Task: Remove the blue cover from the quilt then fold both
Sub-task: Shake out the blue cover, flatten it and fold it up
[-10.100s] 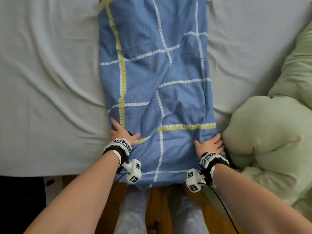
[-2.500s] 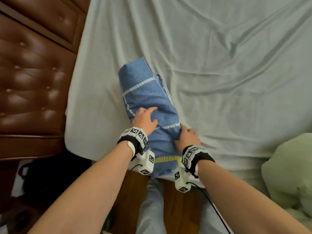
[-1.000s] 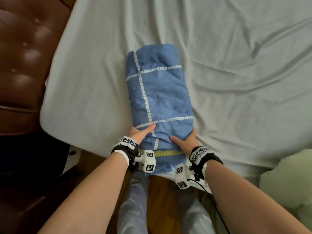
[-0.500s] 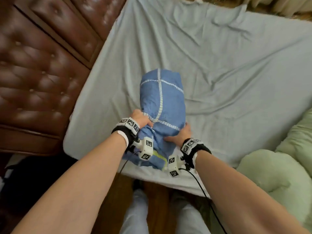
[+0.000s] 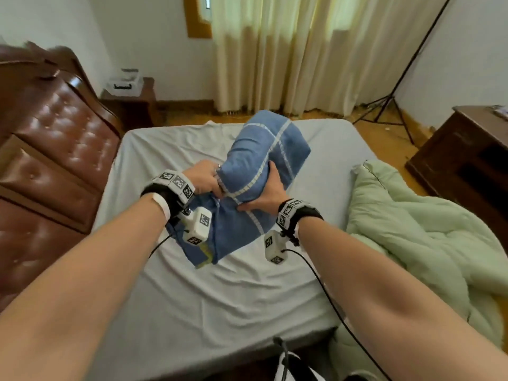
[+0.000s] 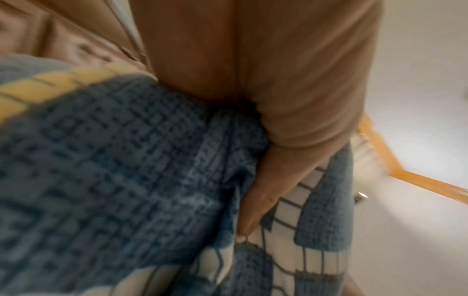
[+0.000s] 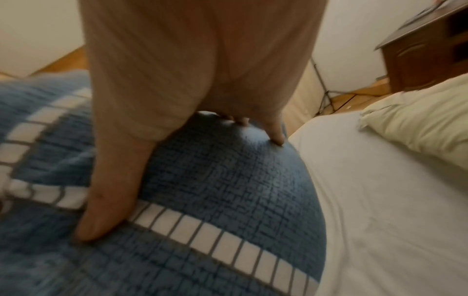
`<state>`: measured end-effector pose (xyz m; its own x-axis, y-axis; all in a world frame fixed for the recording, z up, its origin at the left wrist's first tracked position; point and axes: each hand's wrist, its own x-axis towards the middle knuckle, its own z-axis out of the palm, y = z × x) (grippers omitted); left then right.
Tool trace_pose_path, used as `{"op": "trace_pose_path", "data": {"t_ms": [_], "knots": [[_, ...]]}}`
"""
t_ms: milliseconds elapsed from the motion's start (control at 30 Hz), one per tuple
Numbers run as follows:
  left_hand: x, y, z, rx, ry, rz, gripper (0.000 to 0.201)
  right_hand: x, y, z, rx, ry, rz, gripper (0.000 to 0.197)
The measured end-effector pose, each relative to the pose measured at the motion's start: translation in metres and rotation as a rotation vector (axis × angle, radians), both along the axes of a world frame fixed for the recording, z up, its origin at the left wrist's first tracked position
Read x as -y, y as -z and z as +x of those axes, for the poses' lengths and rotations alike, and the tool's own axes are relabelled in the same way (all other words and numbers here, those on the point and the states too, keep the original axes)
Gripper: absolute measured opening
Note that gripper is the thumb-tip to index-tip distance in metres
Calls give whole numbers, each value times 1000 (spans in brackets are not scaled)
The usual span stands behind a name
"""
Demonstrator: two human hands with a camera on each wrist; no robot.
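Between the two hands, the folded blue cover (image 5: 264,163) is held up off the bed (image 5: 220,303), a thick bundle crossed by white checked stripes, with a looser end hanging down below the wrists and showing a bit of yellow stripe. The left hand (image 5: 204,178) has its fingers curled into the cloth at the bundle's left side, gripping a bunched fold; from the left wrist view the thumb (image 6: 266,198) lies tucked in a crease of the fabric. The right hand (image 5: 268,193) cups the bundle from the right and beneath, its thumb (image 7: 108,200) laid along a white stripe and its fingertips (image 7: 276,136) dug over the far curve of the roll. Off to the right of the right hand's fingers, the pale green quilt (image 5: 423,232) lies rumpled on the edge of the bed, well apart from the cover. Beyond the left hand's fingers stands a brown tufted headboard (image 5: 52,149).
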<state>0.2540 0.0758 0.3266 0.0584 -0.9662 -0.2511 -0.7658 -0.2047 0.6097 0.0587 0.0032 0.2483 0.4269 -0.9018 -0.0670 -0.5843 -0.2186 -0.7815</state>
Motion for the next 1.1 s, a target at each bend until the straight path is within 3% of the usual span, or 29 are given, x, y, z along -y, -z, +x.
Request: {"op": "trace_pose_path", "data": {"t_ms": [100,200,300,367,400,467,500,567,667,933,1100], "knots": [[7,-25,-20,38,233,-61,28,-24,-19,-23,67,-8,68,140],[12,-31,-54,33,396,-98,27,-52,-32,-58,37,112,51,92],[15,-29,-102,209,495,-262,45,-81,-47,-104,-2,231,20,59],[14,-26,-135,313,519,-448,65,-100,-57,-142,-34,293,-17,49],[11,-26,-152,278,538,-495,80,-110,-63,-164,-69,317,-21,47],[10,-28,-190,153,617,-466,122,-128,-74,-215,-115,361,-4,41],[9,-28,-213,168,708,-410,141,-138,-81,-243,-110,385,11,37],[4,-29,-271,347,915,-346,157,-159,-91,-304,-120,473,23,35],[-9,-29,-377,499,1099,-427,156,-195,-98,-396,-156,615,20,39],[-61,-13,-640,331,1273,-507,152,-297,-109,-633,-244,746,61,45],[-85,-20,-766,266,1318,-524,116,-331,-113,-743,-249,881,50,44]]}}
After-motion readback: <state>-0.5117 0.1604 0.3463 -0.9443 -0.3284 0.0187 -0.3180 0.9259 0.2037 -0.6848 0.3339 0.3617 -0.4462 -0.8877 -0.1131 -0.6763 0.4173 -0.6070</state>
